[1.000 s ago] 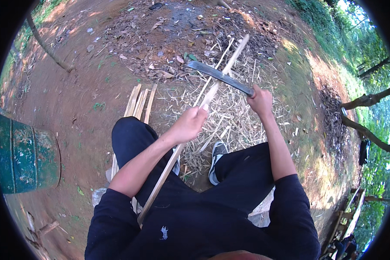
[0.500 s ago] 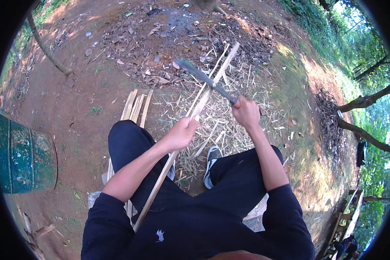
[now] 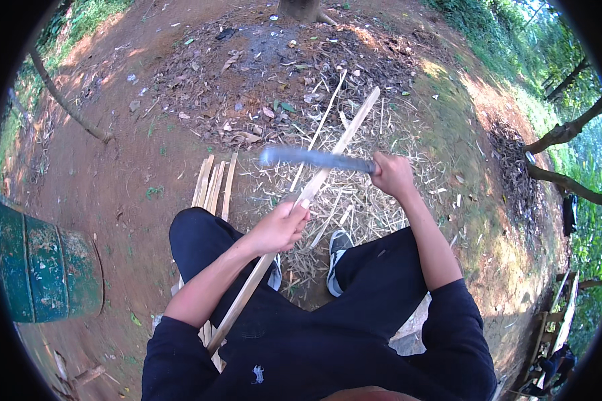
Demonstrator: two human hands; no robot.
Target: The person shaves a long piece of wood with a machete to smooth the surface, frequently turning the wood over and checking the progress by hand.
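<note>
My left hand [image 3: 281,226] is wrapped round a long pale bamboo strip [image 3: 343,142]. The strip slants from beside my left thigh up and away to the right. My right hand [image 3: 392,175] grips the handle of a machete [image 3: 318,159], its blade pointing left and blurred by motion. In the picture the blade crosses over the strip beyond my left hand; whether the two touch, I cannot tell. A thinner sliver [image 3: 326,120] shows beyond the blade, left of the strip, apart from it. Pale shavings [image 3: 361,210] cover the ground around my shoes.
Several cut strips [image 3: 214,184] lie beside my left knee. A rusty green metal drum [image 3: 47,267] is at the left. Dry leaves and a tree trunk [image 3: 302,9] are farther off, with a thin leaning stem [image 3: 67,97] at left and branches [image 3: 565,137] at right.
The machete blade has swung from a slant to nearly level and come nearer to my left hand. The thin sliver now shows a wider gap from the strip. My left hand keeps its grip.
</note>
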